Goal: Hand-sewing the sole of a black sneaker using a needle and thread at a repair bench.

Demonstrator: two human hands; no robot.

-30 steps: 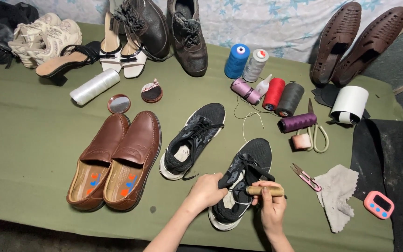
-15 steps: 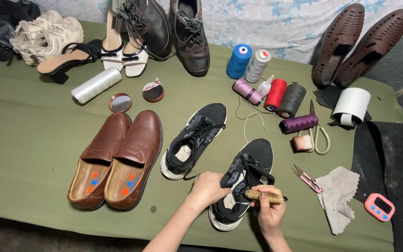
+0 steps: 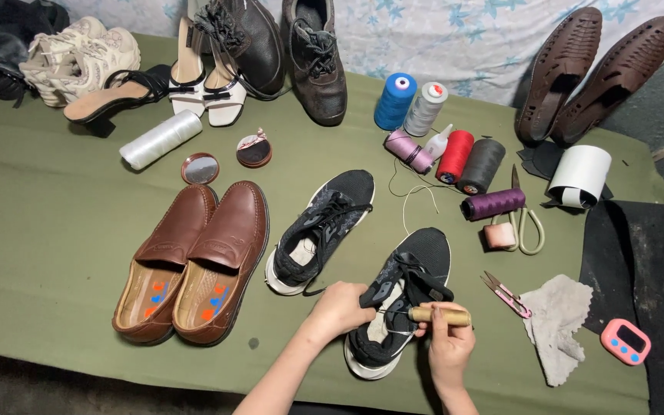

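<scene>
A black sneaker with a white sole (image 3: 401, 300) lies on the green cloth near the front edge. My left hand (image 3: 340, 309) grips its side by the tongue and holds it steady. My right hand (image 3: 447, 342) is closed around a wooden-handled tool (image 3: 441, 315), whose tip points into the sneaker's opening. The matching black sneaker (image 3: 320, 229) lies just to the left, apart from both hands.
A pair of brown loafers (image 3: 194, 261) sits at the left. Small pink snips (image 3: 507, 294), a grey rag (image 3: 559, 327) and a pink timer (image 3: 625, 341) lie to the right. Thread spools (image 3: 455, 154), scissors (image 3: 522, 219), a white tape roll (image 3: 578, 177) and more shoes (image 3: 270, 46) fill the back.
My right hand with the wooden-handled tool has shifted slightly lower on the sneaker. My left hand keeps its grip on the sneaker.
</scene>
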